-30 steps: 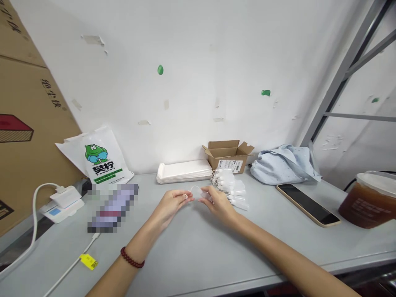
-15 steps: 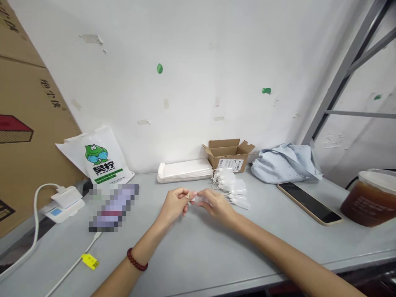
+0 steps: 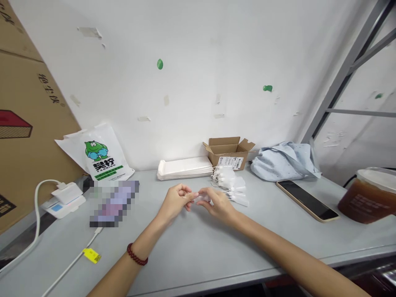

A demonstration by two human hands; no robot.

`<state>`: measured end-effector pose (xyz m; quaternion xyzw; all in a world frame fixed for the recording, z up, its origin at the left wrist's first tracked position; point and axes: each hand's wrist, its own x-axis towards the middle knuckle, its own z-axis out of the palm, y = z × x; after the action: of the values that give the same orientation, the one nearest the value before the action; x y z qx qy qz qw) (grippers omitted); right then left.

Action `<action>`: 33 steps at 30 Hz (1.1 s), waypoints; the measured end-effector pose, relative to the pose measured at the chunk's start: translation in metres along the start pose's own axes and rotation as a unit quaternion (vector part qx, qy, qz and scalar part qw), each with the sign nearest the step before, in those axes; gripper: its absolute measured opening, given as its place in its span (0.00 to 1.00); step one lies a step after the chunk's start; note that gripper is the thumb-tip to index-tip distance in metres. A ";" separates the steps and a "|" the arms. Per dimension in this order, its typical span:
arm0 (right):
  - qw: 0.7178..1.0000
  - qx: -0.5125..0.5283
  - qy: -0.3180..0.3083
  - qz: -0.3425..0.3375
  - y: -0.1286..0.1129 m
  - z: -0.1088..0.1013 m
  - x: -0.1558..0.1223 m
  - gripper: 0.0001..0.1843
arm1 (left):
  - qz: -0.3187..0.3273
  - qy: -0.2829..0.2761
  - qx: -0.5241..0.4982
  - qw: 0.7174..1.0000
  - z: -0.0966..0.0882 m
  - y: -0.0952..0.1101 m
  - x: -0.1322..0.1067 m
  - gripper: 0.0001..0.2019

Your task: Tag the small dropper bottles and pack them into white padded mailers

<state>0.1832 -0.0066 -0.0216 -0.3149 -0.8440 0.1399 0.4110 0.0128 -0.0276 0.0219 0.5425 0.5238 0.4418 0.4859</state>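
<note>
My left hand (image 3: 177, 201) and my right hand (image 3: 219, 205) meet above the grey table, fingertips pinched together. Between them is a small translucent plastic bottle (image 3: 202, 199), mostly covered by the fingers. The right fingers grip its body, while the left thumb and forefinger close on its other end; what exactly they pinch there is too small to make out. Just behind my right hand lies a row of similar small translucent bottles (image 3: 236, 184) with white caps and thin tips pointing left. A dark red bead bracelet (image 3: 136, 254) circles my left wrist.
Behind the hands stand a stack of white packets (image 3: 185, 167) and an open cardboard box (image 3: 229, 154). To the right are a pale blue bag (image 3: 284, 163), a phone (image 3: 306, 201) and a drink tub (image 3: 368, 198). A white plastic bag (image 3: 99, 154) and charging cables (image 3: 66, 270) are left.
The view has shifted slightly, so the table items sit a little higher. Both hands stay together on the small bottle, with only slight finger movement.
</note>
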 end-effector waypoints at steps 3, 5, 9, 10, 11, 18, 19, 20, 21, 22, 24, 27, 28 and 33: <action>0.998 0.044 0.001 0.055 -0.001 0.001 0.001 0.12 | 0.035 0.008 0.010 0.999 0.000 -0.001 0.001 0.20; 0.993 0.080 -0.004 0.091 -0.002 0.000 0.003 0.14 | 0.061 0.000 0.014 0.998 0.001 -0.003 0.001 0.20; 0.985 0.120 -0.007 0.127 -0.001 -0.004 0.007 0.14 | 0.085 -0.015 0.024 0.996 0.000 -0.004 0.003 0.19; 0.984 0.121 -0.003 0.128 -0.001 -0.005 0.008 0.14 | 0.082 -0.015 0.022 0.996 0.000 -0.005 0.004 0.19; 0.985 0.120 0.002 0.127 -0.001 -0.005 0.009 0.13 | 0.074 -0.019 0.020 0.997 0.000 -0.005 0.004 0.20; 0.992 0.082 0.010 0.092 0.000 -0.007 0.008 0.12 | 0.068 -0.061 0.114 0.989 -0.002 -0.011 0.004 0.19; 0.992 0.081 0.008 0.093 0.000 -0.007 0.008 0.11 | 0.084 -0.065 0.118 0.987 -0.003 -0.012 0.004 0.17; 0.992 0.082 0.007 0.095 0.000 -0.007 0.007 0.11 | 0.101 -0.069 0.115 0.986 -0.003 -0.012 0.003 0.15; 0.991 0.086 0.005 0.099 0.000 -0.007 0.007 0.11 | 0.116 -0.072 0.110 0.984 -0.003 -0.012 0.003 0.14; 0.990 0.091 0.004 0.104 0.001 -0.007 0.007 0.11 | 0.128 -0.074 0.108 0.983 -0.004 -0.012 0.003 0.13; 0.988 0.102 0.001 0.114 0.002 -0.007 0.007 0.11 | 0.139 -0.068 0.114 0.981 -0.004 -0.010 0.002 0.12; 0.987 0.110 -0.004 0.118 0.003 -0.007 0.008 0.12 | 0.128 -0.070 0.113 0.983 -0.004 -0.008 0.001 0.12; 0.987 0.109 -0.005 0.114 0.003 -0.007 0.008 0.12 | 0.123 -0.079 0.105 0.984 -0.005 -0.008 0.002 0.13; 0.992 0.093 -0.003 0.085 -0.002 -0.008 0.008 0.11 | 0.066 -0.090 0.136 0.984 -0.005 -0.008 0.003 0.20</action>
<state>0.1847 -0.0028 -0.0113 -0.3455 -0.7986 0.2528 0.4229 0.0066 -0.0243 0.0143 0.6744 0.4960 0.3469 0.4229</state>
